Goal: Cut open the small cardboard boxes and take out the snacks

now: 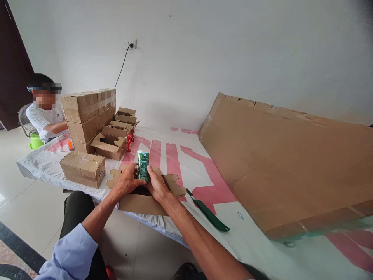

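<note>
Standing upright between both hands point(142, 182), the green carton point(143, 166) points up.

A glossy green printed carton point(143, 166) between both hands, above a matt brown cardboard box point(142, 203); right of them, a smooth green plastic-handled knife point(210, 214) on crinkled plastic sheeting point(186, 155).

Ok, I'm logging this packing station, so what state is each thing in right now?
Green carton: upright, held between both hands over the open box.
Open box: flaps spread, top open.
Left hand: gripping the carton.
Right hand: gripping the carton.
Sealed box: taped shut.
Green-handled knife: lying flat, untouched.
Large cardboard sheet: flattened.
</note>
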Demonstrator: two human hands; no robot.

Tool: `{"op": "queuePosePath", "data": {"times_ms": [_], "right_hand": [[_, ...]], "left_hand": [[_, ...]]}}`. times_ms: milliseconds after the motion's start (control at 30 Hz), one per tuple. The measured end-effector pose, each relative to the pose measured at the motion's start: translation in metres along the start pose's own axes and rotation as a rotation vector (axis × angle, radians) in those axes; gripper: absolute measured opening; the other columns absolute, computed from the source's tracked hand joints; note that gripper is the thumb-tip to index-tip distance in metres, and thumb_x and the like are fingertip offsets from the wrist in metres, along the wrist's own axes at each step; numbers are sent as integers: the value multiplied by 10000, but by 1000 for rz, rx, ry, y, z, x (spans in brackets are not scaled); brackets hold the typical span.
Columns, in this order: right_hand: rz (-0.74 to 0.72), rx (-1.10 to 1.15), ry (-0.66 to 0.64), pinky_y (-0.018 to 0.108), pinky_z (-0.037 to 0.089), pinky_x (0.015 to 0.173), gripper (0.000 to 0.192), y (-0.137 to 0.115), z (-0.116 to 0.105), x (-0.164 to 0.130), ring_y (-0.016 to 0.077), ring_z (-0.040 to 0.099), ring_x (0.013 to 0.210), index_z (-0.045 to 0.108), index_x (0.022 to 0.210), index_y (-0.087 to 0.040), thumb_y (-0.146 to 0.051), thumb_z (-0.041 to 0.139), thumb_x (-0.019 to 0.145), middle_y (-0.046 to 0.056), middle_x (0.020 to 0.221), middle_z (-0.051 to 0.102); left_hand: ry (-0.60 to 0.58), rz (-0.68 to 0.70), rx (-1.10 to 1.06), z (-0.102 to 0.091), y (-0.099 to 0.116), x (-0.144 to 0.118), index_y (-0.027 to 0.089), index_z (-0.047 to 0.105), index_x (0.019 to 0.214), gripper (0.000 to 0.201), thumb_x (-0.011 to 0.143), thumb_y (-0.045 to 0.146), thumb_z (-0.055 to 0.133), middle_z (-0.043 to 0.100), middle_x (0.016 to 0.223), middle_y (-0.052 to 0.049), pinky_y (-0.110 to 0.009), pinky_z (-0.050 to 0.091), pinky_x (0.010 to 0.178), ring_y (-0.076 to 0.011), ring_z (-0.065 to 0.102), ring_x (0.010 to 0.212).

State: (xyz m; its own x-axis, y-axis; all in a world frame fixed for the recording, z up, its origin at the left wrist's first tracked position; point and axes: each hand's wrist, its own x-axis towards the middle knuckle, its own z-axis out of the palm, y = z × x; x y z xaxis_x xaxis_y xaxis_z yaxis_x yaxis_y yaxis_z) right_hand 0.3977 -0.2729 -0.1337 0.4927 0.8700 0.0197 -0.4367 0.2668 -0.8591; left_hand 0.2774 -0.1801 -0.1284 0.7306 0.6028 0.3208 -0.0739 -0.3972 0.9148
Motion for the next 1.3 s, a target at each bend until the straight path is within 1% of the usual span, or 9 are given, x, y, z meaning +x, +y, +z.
{"op": "queuePosePath", "data": {"times_ms": [167, 367, 500, 633, 733, 900, 1133, 1233, 1300], "right_hand": [[-29, -21, -51, 419, 611, 804, 519, -1, -1, -4, 320, 735, 1075, 739, 928, -235, -732, 802, 793, 81, 1043, 820], [-118, -73, -122, 432, 607, 877, 488, -8, 5, -17, 315, 715, 1148, 756, 1072, -249, -688, 765, 859, 82, 1163, 806], [-143, -155, -138, 448, 612, 917, 490, -16, 7, -25, 320, 689, 1218, 753, 1211, -290, -662, 742, 892, 68, 1265, 781], [-118, -235, -140, 437, 634, 900, 496, -26, 3, -29, 311, 653, 1282, 734, 1295, -351, -640, 758, 893, 35, 1386, 727], [-82, -277, -158, 433, 654, 845, 534, -28, -2, -28, 304, 670, 1235, 712, 1342, -374, -651, 759, 889, 30, 1400, 716], [-24, -300, -155, 438, 663, 782, 602, -25, -8, -24, 273, 727, 1040, 667, 1416, -376, -664, 744, 893, 41, 1305, 752], [-28, -311, -155, 417, 670, 778, 631, -23, -9, -24, 281, 728, 1066, 656, 1409, -360, -562, 832, 838, 46, 1336, 740], [-119, -318, -112, 426, 659, 863, 530, -21, -10, -26, 295, 707, 1153, 703, 1288, -322, -562, 833, 834, 48, 1314, 747], [-173, -310, -57, 444, 643, 920, 475, -19, -12, -29, 298, 710, 1148, 718, 1195, -295, -577, 831, 829, 51, 1260, 762]], "left_hand": [[-11, -13, 55, 1, 7, -1, 206, 623, 1381, 801, 636, 120, 905, 743, 1113, -56, -327, 593, 756, -185, 718, 818], [-11, 21, 1, 2, 19, -7, 208, 592, 1414, 825, 644, 80, 861, 733, 1176, -62, -277, 572, 714, -174, 734, 826], [2, 49, -3, 1, 24, -9, 221, 593, 1422, 833, 644, 85, 860, 736, 1217, -66, -242, 535, 647, -143, 703, 763], [28, 49, 21, 0, 27, -10, 228, 594, 1427, 845, 639, 103, 869, 717, 1276, -78, -234, 517, 632, -140, 695, 774], [32, 43, 30, 1, 27, -10, 233, 587, 1430, 834, 649, 101, 847, 712, 1271, -69, -230, 516, 630, -131, 687, 762], [34, 34, 40, 0, 23, -9, 225, 578, 1427, 827, 651, 80, 822, 711, 1258, -63, -235, 531, 636, -116, 674, 735], [13, 59, 52, 0, 19, -7, 238, 578, 1419, 790, 681, 110, 829, 728, 1257, -63, -246, 544, 652, -136, 707, 751], [-22, 58, 70, 2, 26, -9, 238, 561, 1438, 788, 712, 170, 860, 726, 1300, -84, -268, 552, 673, -160, 725, 775], [-54, 87, 128, 2, 33, -13, 241, 555, 1450, 754, 763, 230, 864, 736, 1292, -90, -306, 576, 748, -194, 741, 843]]}}
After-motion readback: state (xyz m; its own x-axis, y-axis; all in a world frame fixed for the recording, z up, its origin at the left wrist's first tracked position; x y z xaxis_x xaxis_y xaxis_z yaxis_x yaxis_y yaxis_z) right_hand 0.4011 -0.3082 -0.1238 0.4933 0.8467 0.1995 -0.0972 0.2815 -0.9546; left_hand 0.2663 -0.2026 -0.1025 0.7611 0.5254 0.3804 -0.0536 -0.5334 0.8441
